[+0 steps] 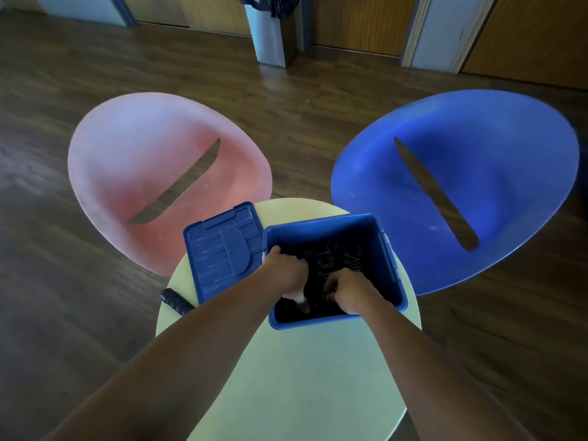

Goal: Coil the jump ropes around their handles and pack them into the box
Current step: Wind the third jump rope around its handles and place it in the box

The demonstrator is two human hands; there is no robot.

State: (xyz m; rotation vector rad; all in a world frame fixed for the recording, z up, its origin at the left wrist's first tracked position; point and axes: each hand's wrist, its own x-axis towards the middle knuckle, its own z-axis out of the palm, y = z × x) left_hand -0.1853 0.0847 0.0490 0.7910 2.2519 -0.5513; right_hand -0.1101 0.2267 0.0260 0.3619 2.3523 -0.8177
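Observation:
A blue plastic box [391, 265] stands open on a round pale table [302, 377]. Dark coiled jump ropes [337, 257] lie inside it. Both my hands reach into the box. My left hand [286, 272] is at the box's left side, fingers curled down onto the dark rope bundle. My right hand [345, 292] is beside it, fingers curled into the same bundle. What exactly each finger holds is hidden in the dark interior. A black ribbed jump rope handle [176, 302] lies on the table's left edge, partly under the lid.
The blue box lid [222, 253] lies flat left of the box. A pink chair [143, 173] stands behind the table on the left, a blue chair [477, 179] on the right. A bin with a dark bag [270, 30] stands by the far wall.

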